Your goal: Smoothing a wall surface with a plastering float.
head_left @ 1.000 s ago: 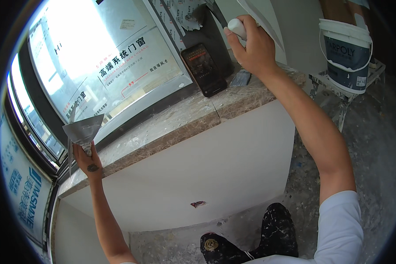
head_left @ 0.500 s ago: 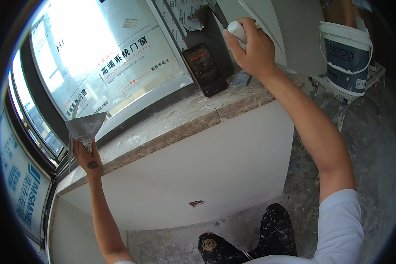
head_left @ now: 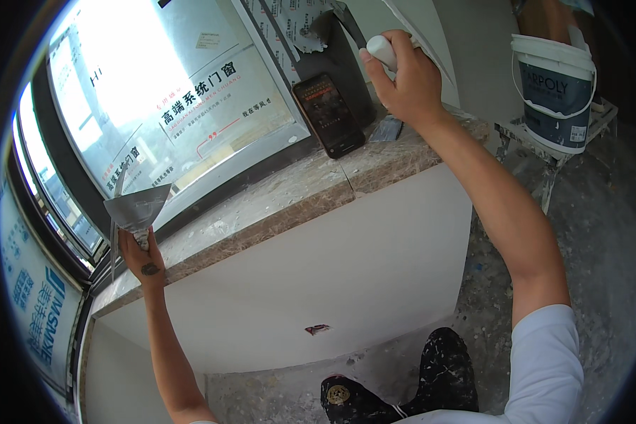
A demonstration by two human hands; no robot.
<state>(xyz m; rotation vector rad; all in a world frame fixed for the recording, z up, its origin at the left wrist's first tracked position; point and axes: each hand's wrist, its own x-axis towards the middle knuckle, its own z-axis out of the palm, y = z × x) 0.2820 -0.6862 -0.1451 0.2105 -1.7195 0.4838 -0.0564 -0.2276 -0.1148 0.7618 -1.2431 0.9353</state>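
My left hand, over the left part of the stone window sill, is closed round the handle of a putty knife. The knife's wide metal blade points up and flares outward. Beside that hand a thin, upright edge shows, but I cannot tell what it belongs to. My right hand is raised at the upper right and wraps round the thick white handle of a plastering trowel. The trowel's long, pale blade is seen nearly edge-on beyond my knuckles, partly hidden by the hand.
A phone leans upright on the sill, with a small grey flat piece beside it. Film-covered window glass stands behind. To the right, a white-and-dark bucket rests on a splattered stand. My splattered shoes are below.
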